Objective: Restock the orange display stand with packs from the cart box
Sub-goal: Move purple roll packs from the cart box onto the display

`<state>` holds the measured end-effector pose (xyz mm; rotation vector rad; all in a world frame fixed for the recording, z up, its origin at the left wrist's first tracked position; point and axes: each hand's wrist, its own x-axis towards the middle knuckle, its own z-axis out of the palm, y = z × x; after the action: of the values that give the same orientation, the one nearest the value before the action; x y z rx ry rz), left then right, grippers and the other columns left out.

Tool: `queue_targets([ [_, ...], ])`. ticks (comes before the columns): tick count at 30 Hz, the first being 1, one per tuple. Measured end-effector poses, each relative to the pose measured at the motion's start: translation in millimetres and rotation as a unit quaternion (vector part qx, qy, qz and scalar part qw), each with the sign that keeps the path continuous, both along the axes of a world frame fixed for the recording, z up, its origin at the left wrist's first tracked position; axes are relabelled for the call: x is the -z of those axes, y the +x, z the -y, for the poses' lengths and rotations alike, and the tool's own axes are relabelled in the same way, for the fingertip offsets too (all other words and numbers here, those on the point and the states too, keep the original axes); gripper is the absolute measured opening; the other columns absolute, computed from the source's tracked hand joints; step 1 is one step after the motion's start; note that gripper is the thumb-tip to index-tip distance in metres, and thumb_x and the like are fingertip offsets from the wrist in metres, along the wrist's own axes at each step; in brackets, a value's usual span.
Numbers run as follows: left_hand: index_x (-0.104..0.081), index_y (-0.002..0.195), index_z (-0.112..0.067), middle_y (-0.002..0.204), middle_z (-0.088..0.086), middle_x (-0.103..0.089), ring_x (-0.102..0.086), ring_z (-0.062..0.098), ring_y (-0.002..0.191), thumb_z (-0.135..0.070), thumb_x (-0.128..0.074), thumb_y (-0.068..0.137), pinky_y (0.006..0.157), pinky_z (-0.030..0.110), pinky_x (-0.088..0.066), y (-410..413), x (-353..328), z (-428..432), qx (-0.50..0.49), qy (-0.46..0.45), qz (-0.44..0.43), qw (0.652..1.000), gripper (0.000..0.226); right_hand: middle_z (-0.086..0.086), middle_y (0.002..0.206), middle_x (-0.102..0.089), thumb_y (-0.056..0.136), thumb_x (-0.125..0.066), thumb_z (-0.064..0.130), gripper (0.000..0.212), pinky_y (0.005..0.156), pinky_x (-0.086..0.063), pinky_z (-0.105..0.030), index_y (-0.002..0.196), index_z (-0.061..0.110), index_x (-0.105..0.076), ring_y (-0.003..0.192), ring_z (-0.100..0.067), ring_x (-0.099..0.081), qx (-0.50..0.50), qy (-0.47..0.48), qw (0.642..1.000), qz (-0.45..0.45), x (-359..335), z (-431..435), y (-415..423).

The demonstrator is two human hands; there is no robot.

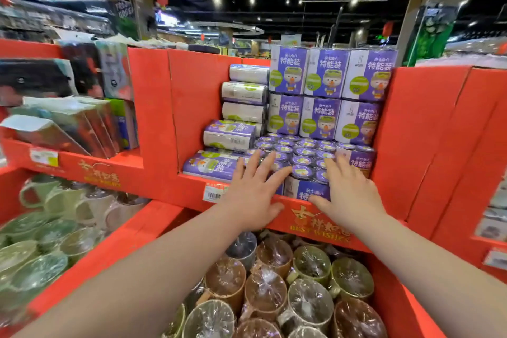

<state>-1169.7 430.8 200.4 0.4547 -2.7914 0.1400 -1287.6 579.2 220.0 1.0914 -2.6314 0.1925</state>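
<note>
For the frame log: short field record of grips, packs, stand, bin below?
left grip: open, fingers flat on front packs
right grip: open, fingers flat on front packs
packs: purple; upright rows at back, some lying flat on left
stand: orange, bay partly filled
below: wrapped mugs

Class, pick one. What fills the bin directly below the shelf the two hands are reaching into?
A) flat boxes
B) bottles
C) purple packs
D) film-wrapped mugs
D: film-wrapped mugs lie below the shelf where the left hand and right hand touch purple packs.
</note>
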Motion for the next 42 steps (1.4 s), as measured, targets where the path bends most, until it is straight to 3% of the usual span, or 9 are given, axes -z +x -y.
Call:
queue_targets([
  [2, -0.007, 0.153, -0.036, 0.162, 0.003, 0.013, 0.011, 0.03, 0.148, -0.045, -0.051, 0.092, 0.118, 0.051, 0.0, 23, 12, -1, -0.011, 0.009, -0.001, 1.0, 0.076, -0.012, 0.156, -0.024, 0.081, -0.066, 0.045, 0.08, 0.109, -0.031, -0.051, 0.147, 0.016, -0.032, 0.142, -0.034, -0.028, -0.067, -0.023, 0.995, -0.066, 7, 0, 17],
  [4, -0.01, 0.153, -0.034, 0.162, 0.004, 0.008, 0.006, 0.03, 0.149, -0.042, -0.052, 0.092, 0.118, 0.05, -0.005, 49, 23, 1, -0.039, 0.016, 0.012, 0.999, 0.074, -0.016, 0.138, -0.052, 0.065, -0.08, 0.036, 0.07, 0.097, -0.043, -0.058, 0.128, 0.013, -0.057, 0.126, -0.041, -0.05, -0.139, -0.03, 0.986, -0.092, 18, 5, 40],
  [6, -0.012, 0.152, -0.032, 0.162, 0.004, 0.0, -0.001, 0.029, 0.149, -0.041, -0.05, 0.093, 0.118, 0.049, -0.009, 76, 28, 7, -0.079, 0.032, 0.024, 0.996, 0.072, -0.012, 0.121, -0.064, 0.059, -0.079, 0.037, 0.06, 0.087, -0.047, -0.06, 0.113, 0.014, -0.066, 0.113, -0.04, -0.06, -0.192, -0.009, 0.978, -0.082, 28, 14, 67],
  [9, -0.019, 0.151, -0.028, 0.16, 0.004, -0.015, -0.012, 0.027, 0.147, -0.042, -0.05, 0.093, 0.117, 0.047, -0.015, 116, 25, 22, -0.122, 0.037, 0.016, 0.992, 0.068, 0.003, 0.137, -0.049, 0.081, -0.055, 0.043, 0.052, 0.108, -0.032, -0.051, 0.129, 0.024, -0.053, 0.135, -0.029, -0.04, -0.26, 0.057, 0.964, -0.021, 40, 31, 110],
  [11, -0.029, 0.149, -0.024, 0.155, 0.006, -0.027, -0.023, 0.028, 0.143, -0.044, -0.05, 0.091, 0.115, 0.045, -0.023, 148, 21, 33, -0.142, 0.028, -0.011, 0.989, 0.065, 0.009, 0.145, -0.038, 0.086, -0.044, 0.048, 0.055, 0.112, -0.024, -0.041, 0.137, 0.029, -0.041, 0.14, -0.019, -0.028, -0.286, 0.097, 0.953, -0.002, 49, 44, 129],
  [17, -0.026, 0.149, -0.022, 0.148, 0.002, -0.033, -0.033, 0.026, 0.136, -0.048, -0.05, 0.089, 0.108, 0.038, -0.03, 272, 37, 59, -0.254, 0.031, 0.03, 0.966, 0.069, 0.005, 0.142, -0.043, 0.088, -0.051, 0.044, 0.053, 0.11, -0.029, -0.038, 0.137, 0.027, -0.042, 0.135, -0.019, -0.035, -0.362, 0.089, 0.928, 0.014, 49, 106, 214],
  [25, -0.03, 0.144, -0.023, 0.137, 0.005, -0.042, -0.039, 0.029, 0.129, -0.049, -0.049, 0.087, 0.105, 0.04, -0.037, 480, 98, 49, -0.4, 0.124, 0.094, 0.903, 0.066, 0.0, 0.141, -0.046, 0.088, -0.054, 0.041, 0.054, 0.107, -0.035, -0.039, 0.137, 0.023, -0.043, 0.133, -0.022, -0.04, -0.452, 0.082, 0.888, 0.03, 37, 180, 395],
  [30, -0.026, 0.147, -0.022, 0.143, 0.006, -0.038, -0.035, 0.027, 0.133, -0.048, -0.05, 0.089, 0.107, 0.039, -0.034, 592, 123, 32, -0.46, 0.162, 0.124, 0.864, 0.068, -0.001, 0.138, -0.05, 0.087, -0.056, 0.037, 0.052, 0.105, -0.037, -0.04, 0.135, 0.022, -0.046, 0.131, -0.024, -0.043, -0.496, 0.051, 0.863, 0.083, 40, 204, 505],
  [42, -0.033, 0.142, -0.023, 0.138, 0.002, -0.043, -0.039, 0.025, 0.129, -0.05, -0.051, 0.088, 0.106, 0.038, -0.035, 744, 168, 30, -0.543, 0.23, 0.112, 0.8, 0.062, 0.005, 0.145, -0.042, 0.09, -0.052, 0.037, 0.055, 0.108, -0.033, -0.04, 0.141, 0.026, -0.038, 0.135, -0.019, -0.038, -0.584, 0.144, 0.792, 0.103, 105, 261, 664],
])
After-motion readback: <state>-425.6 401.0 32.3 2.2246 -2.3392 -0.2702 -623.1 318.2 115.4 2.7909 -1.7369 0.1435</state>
